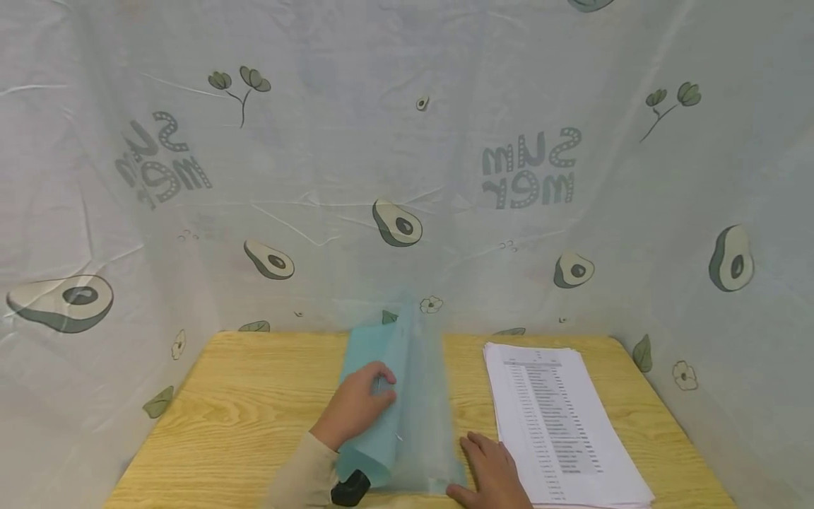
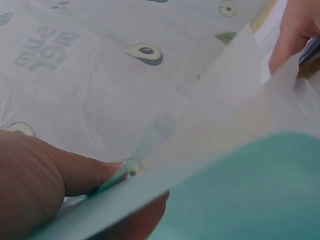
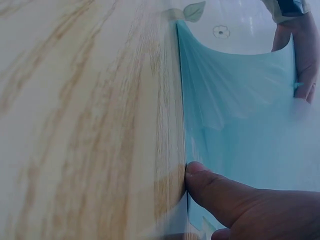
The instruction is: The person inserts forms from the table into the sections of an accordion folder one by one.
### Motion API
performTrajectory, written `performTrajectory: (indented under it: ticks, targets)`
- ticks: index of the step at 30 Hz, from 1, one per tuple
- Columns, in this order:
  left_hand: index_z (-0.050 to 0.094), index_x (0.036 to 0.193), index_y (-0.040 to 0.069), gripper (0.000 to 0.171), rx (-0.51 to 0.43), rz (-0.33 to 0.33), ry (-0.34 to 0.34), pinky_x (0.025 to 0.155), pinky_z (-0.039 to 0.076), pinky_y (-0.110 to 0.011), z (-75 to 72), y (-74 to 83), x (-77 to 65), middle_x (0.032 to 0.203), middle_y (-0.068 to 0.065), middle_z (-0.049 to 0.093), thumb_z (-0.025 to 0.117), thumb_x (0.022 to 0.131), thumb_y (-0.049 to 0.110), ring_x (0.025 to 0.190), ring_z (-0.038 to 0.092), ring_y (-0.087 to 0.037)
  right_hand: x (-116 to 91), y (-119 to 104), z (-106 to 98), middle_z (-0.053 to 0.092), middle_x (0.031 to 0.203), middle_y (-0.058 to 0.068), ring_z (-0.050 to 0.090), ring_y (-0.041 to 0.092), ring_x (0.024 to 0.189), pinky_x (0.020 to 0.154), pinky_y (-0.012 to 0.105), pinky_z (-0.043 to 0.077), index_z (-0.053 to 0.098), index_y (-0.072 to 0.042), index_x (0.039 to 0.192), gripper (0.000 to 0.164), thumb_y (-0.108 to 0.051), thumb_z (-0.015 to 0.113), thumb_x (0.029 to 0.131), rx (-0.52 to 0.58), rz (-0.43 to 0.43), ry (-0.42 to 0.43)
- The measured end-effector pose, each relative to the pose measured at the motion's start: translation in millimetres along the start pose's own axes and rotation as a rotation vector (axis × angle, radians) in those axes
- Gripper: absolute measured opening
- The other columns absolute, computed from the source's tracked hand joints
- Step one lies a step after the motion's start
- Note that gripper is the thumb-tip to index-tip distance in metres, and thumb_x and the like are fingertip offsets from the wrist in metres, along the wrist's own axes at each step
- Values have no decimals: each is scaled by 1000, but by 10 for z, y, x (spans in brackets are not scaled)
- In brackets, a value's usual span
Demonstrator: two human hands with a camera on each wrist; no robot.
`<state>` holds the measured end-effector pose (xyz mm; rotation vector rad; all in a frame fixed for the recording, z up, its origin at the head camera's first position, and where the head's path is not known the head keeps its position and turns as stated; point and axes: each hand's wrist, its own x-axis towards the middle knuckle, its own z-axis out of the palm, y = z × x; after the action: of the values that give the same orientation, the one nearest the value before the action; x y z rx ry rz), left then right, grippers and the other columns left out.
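Observation:
A teal see-through plastic folder (image 1: pixel 422 424) lies on the table, its cover (image 1: pixel 372 346) raised and curling over to the left. My left hand (image 1: pixel 359 403) pinches the edge of that cover between thumb and fingers; in the left wrist view the thumb (image 2: pixel 87 172) presses on the teal sheet (image 2: pixel 240 195). My right hand (image 1: pixel 490 474) is at the folder's lower right corner, between folder and papers. In the right wrist view its thumb (image 3: pixel 200 172) touches the folder's edge (image 3: pixel 187 130). Its other fingers are mostly hidden there.
A stack of printed white papers (image 1: pixel 547 424) lies on the right of the wooden table (image 1: pixel 254 396). A pale curtain (image 1: pixel 343 141) with avocado prints hangs behind the table and along both sides. A black device (image 1: pixel 350 488) is on the left wrist.

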<state>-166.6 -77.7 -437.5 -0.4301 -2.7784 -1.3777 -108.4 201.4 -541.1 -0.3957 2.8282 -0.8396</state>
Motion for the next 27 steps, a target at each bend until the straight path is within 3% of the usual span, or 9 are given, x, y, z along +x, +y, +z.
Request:
performTrajectory:
  ticks: [2,3,6,10,13,17,21,24,27]
  targets:
    - [58,138,15,42,-66,-42,-24,67,51,-37,-69,-29,-30,100,-14,69,70,98,17,83,61,-19,3,-7,-4,50,145,30,43,54,134,108,78,23,54,6,141,85,-52,81,86,9,6,-10]
    - [50,149,15,53,-110,-67,-36,68,52,-40,-108,-40,-46,98,-21,69,69,99,18,83,63,-23,3,-10,-5,50,145,30,43,54,134,108,78,22,54,6,141,84,-52,81,85,10,8,-12]
    - [34,160,6,68,-218,-115,-74,77,57,-46,-227,-67,-109,116,-26,69,66,102,23,100,69,-29,-3,-14,-5,49,146,31,42,54,135,109,78,22,56,5,139,81,-51,81,86,16,4,-10]
    - [42,152,-7,53,-386,-137,-181,86,58,-49,-361,-109,-170,128,-24,65,56,108,20,111,67,-32,-12,-5,7,49,146,31,43,54,135,108,78,22,60,2,136,76,-50,81,86,12,-14,8]
    - [52,144,-7,43,-481,-144,-228,83,58,-44,-395,-177,-180,119,-18,68,48,111,20,103,68,-26,-18,8,21,50,145,30,44,54,134,107,78,23,61,1,135,74,-50,82,85,6,-27,27]
    - [68,114,-3,32,-446,-152,-138,70,54,-35,-332,-228,-182,90,-7,67,49,111,24,81,64,-18,-23,14,28,50,145,30,44,54,133,107,78,24,62,0,134,73,-50,82,85,6,-32,33]
    - [67,94,4,33,-344,-155,-28,64,51,-33,-268,-238,-185,76,-3,59,53,110,29,71,60,-17,-21,-16,11,50,144,30,44,54,133,107,76,26,63,0,132,71,-49,82,85,7,-32,40]
    - [69,96,4,36,-370,-165,-34,63,52,-33,-254,-274,-197,75,-3,60,53,109,34,70,61,-17,-24,-41,3,51,143,30,45,53,132,107,75,27,63,1,131,70,-48,83,84,10,-29,52]
    - [69,102,0,39,-462,-182,-86,63,54,-33,-258,-318,-220,79,-4,64,54,109,35,70,63,-17,-29,-50,4,52,142,30,46,54,131,106,75,29,64,0,129,69,-47,84,83,6,-27,58]
